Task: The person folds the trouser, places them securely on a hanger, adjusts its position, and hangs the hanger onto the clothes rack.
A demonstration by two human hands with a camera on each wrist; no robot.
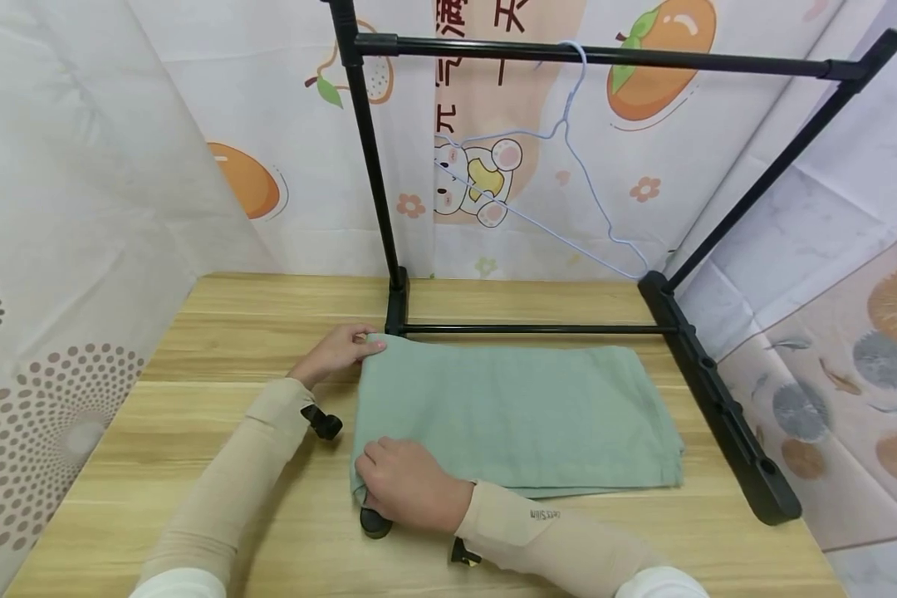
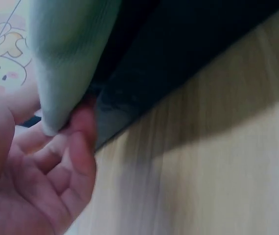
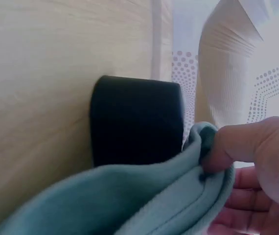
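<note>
A pale green cloth (image 1: 516, 415), folded into a long rectangle, lies across the base of a black rack (image 1: 598, 55). My left hand (image 1: 340, 350) pinches its far left corner between thumb and fingers; in the left wrist view the cloth edge (image 2: 61, 73) hangs between them. At the near left corner my right hand (image 1: 411, 482) grips the cloth, the thumb tucked into its layered edge (image 3: 178, 196) in the right wrist view. Just beside that corner the black end of the rack's foot (image 3: 134, 122) pokes out from under the cloth.
A light blue wire hanger (image 1: 568, 124) hangs tilted from the rack's top bar. The rack's right foot (image 1: 725, 407) stands right of the cloth. Wooden tabletop (image 1: 194, 399) extends around, with a printed curtain (image 1: 284, 100) behind and at both sides.
</note>
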